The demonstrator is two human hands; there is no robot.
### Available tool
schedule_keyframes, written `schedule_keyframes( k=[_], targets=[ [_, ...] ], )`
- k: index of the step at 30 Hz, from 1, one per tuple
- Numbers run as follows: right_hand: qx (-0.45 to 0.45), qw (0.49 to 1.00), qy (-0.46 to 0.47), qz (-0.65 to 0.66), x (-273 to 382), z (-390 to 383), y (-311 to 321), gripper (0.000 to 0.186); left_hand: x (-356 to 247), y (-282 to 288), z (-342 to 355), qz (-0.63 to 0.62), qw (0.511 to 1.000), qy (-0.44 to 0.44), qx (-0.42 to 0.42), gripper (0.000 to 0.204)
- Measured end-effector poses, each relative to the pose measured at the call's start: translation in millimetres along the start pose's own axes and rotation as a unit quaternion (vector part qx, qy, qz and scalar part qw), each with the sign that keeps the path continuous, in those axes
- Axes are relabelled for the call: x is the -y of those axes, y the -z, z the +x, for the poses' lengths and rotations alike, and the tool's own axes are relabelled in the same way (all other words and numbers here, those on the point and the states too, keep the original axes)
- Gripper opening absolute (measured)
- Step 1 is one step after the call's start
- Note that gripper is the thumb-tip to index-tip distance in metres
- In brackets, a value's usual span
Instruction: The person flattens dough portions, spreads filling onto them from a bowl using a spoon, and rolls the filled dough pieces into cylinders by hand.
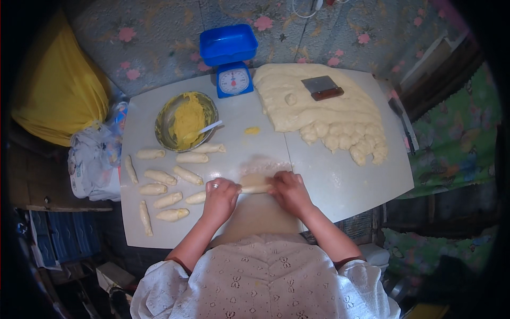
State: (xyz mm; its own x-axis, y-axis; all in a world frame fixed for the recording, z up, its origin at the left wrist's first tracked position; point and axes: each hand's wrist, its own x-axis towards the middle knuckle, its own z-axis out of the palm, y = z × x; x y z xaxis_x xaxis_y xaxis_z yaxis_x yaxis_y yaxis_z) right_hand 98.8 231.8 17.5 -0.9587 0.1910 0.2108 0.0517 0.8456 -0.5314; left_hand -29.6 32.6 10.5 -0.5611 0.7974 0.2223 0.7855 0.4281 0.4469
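Note:
My left hand (221, 198) and my right hand (289, 192) are curled on either end of a pale cylinder (255, 188), a dough roll or wooden pin; I cannot tell which. It lies crosswise near the table's front edge, with a floury patch just beyond. Several shaped dough rolls (168, 200) lie left of my left hand. A steel bowl (161, 128) of yellow paste (188, 117) with a white-handled utensil (211, 126) stands behind them. At the back right spreads a large dough mass (279, 98), its front in lumps, with a wooden-handled scraper (326, 93) on top.
The pale table (350, 196) backs onto a floral wall. A blue scale (234, 82) with a tray (228, 42) stands at the back. A yellow cloth (58, 95) and plastic bags (87, 154) are at left. A long dark utensil (399, 117) lies at the right edge.

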Motion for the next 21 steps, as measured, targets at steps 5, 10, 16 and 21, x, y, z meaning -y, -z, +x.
schedule_keyframes(
  k=[5,10,16,21],
  targets=[
    [0.058,0.997,0.053,0.022,-10.8,1.6,-5.6,0.026,-12.9,4.7,6.9,0.057,0.996,-0.016,-0.064,0.035],
    [-0.009,0.999,0.026,0.04,0.9,10.1,2.6,0.028,11.2,-5.3,0.8,0.044,0.997,-0.057,0.024,0.042],
    [0.034,0.997,0.033,0.054,-17.8,6.1,-4.3,0.032,-3.1,5.0,9.3,-0.021,0.998,-0.052,0.032,0.037],
    [-0.053,0.995,0.038,0.081,-11.2,8.6,-5.0,0.033,-5.2,6.0,11.2,0.001,0.999,-0.003,0.039,0.039]
  ],
)
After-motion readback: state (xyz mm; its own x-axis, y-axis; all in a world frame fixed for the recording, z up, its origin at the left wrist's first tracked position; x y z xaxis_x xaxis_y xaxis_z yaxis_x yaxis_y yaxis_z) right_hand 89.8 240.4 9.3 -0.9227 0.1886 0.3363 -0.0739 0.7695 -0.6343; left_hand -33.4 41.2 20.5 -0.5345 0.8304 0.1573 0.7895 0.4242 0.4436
